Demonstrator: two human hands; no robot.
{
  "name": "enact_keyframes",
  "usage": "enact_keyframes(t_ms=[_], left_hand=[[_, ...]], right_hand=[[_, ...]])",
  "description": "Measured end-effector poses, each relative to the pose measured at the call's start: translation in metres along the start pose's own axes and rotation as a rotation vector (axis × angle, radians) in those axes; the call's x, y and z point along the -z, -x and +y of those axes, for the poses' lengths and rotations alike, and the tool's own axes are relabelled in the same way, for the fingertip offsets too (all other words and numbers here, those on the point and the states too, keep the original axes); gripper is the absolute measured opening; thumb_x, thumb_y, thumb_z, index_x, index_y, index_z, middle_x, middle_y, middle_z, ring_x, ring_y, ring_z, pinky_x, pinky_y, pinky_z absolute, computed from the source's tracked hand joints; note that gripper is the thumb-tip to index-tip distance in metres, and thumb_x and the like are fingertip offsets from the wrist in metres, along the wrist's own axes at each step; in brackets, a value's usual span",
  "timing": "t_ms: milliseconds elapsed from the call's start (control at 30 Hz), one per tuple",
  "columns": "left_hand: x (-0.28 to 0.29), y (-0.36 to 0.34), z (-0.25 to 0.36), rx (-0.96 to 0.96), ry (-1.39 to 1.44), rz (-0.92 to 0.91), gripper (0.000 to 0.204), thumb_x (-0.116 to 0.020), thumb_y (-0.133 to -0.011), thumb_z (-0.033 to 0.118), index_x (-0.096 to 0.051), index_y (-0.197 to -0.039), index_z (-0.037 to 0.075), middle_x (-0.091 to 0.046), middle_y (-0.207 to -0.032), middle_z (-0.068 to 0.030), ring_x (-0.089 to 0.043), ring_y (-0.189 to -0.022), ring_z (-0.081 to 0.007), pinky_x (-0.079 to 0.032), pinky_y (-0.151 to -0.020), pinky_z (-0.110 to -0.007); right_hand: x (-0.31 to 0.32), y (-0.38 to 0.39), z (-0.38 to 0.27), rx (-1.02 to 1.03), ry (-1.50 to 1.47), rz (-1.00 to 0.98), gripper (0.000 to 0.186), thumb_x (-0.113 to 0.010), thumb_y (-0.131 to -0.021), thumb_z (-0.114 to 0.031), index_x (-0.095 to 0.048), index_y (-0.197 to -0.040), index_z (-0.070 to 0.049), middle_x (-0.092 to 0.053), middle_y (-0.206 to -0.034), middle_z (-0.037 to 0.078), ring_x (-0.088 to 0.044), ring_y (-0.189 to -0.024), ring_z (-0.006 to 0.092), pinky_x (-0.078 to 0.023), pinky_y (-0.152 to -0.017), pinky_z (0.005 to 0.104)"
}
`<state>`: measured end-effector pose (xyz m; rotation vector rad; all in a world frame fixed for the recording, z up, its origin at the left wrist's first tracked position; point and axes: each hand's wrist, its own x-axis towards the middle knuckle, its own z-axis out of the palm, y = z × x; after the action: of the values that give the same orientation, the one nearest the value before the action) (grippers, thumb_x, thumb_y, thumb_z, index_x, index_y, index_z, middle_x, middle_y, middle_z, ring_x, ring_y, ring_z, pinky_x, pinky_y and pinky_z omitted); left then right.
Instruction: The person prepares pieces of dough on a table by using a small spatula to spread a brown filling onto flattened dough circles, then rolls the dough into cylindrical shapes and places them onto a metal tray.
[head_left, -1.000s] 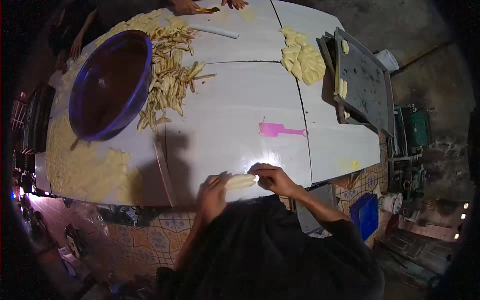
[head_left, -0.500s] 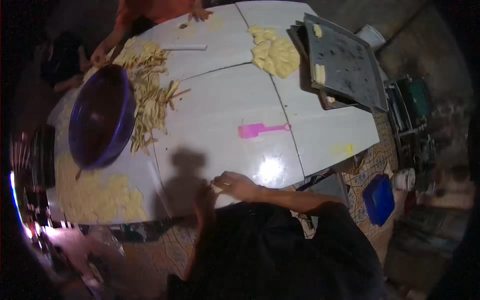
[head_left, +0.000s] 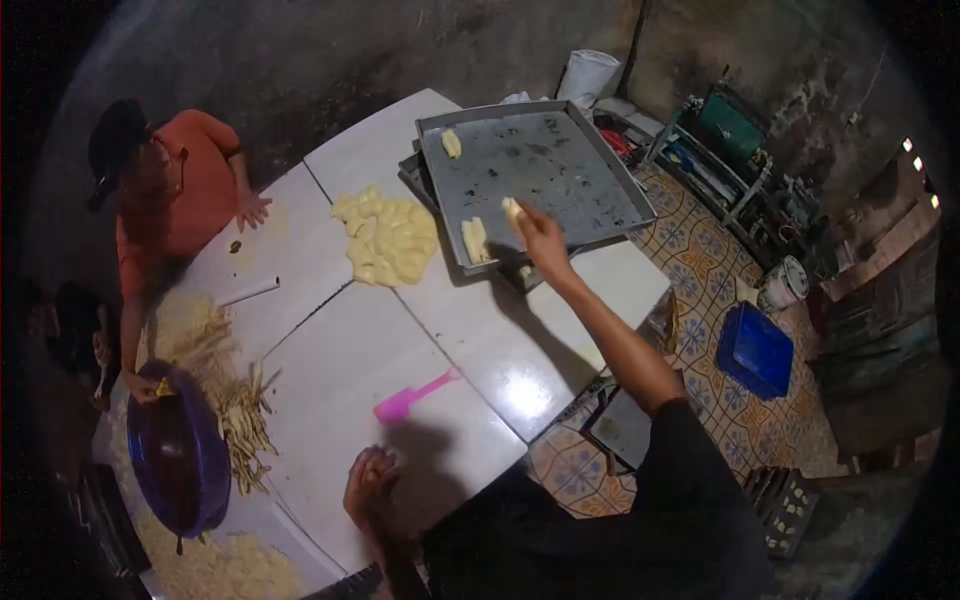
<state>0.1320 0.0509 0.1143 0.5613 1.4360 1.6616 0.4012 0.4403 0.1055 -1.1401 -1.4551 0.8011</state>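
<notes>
My right hand [head_left: 542,243] reaches over the near part of a large grey metal baking tray [head_left: 540,150], its fingers closed around a small pale dough roll [head_left: 511,212]. Two similar pieces are on the tray: one dough roll [head_left: 451,143] at the far left corner and a wider dough piece [head_left: 475,240] at the near left. Above the white table, near its front edge, my left hand [head_left: 370,480] is loosely curled, and nothing shows in it. A pink plastic scoop [head_left: 400,402] lies just beyond the left hand.
Yellow dough pieces [head_left: 390,240] are heaped left of the stacked trays. A purple basin [head_left: 215,470] stands at the left beside dough strips [head_left: 245,425]. A co-worker in an orange shirt [head_left: 190,190] reaches over it. A blue crate [head_left: 757,350] sits on the tiled floor.
My view has swung right. My right hand has left the left hand at the table's front edge and moved out to the tray with a dough roll. The co-worker's hand is now at the basin.
</notes>
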Motion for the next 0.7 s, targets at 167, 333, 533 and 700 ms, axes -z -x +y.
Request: enact_keyframes(t_ms=[167,333,533,700], left_hand=[[0.050,-0.017,-0.084,-0.027,-0.202,0.143,0.039,-0.064,-0.100,0.027,-0.065,-0.122,-0.005,-0.069,-0.109,-0.0114,-0.066,-0.096,-0.0210,-0.053,-0.084,-0.033],[0.157,0.026,-0.123,-0.514,-0.374,0.395,0.030,-0.054,-0.104,0.017,-0.068,-0.118,-0.005,-0.071,-0.106,-0.0123,-0.067,-0.091,-0.0208,-0.055,-0.078,-0.030],[0.224,0.047,-0.165,-0.297,-1.064,0.669,0.031,-0.059,-0.100,0.019,-0.066,-0.122,-0.001,-0.068,-0.112,-0.0184,-0.066,-0.102,-0.0286,-0.055,-0.087,-0.040],[0.197,0.037,-0.160,-0.478,-0.984,0.572,0.031,-0.058,-0.096,0.010,-0.065,-0.124,-0.001,-0.064,-0.120,-0.0146,-0.061,-0.112,-0.0282,-0.050,-0.096,-0.042]], right_hand=[[0.025,-0.071,0.038,-0.424,0.613,-0.382,0.048,-0.051,-0.101,-0.026,-0.056,-0.137,0.006,-0.059,-0.134,0.029,-0.055,-0.125,0.0463,-0.044,-0.106,0.0451],[0.093,0.059,0.026,-0.111,0.249,0.117,0.046,-0.048,-0.104,-0.019,-0.051,-0.141,0.010,-0.056,-0.142,0.027,-0.057,-0.131,0.0354,-0.045,-0.108,0.0399],[0.115,0.260,0.076,0.052,0.845,-0.263,0.064,-0.055,-0.100,-0.023,-0.034,-0.150,0.009,-0.045,-0.147,0.035,-0.039,-0.140,0.0522,-0.031,-0.117,0.0538],[0.093,0.251,0.088,0.082,1.071,-0.175,0.057,-0.056,-0.100,-0.024,-0.044,-0.142,0.013,-0.042,-0.148,0.037,-0.038,-0.141,0.0480,-0.030,-0.118,0.0531]])
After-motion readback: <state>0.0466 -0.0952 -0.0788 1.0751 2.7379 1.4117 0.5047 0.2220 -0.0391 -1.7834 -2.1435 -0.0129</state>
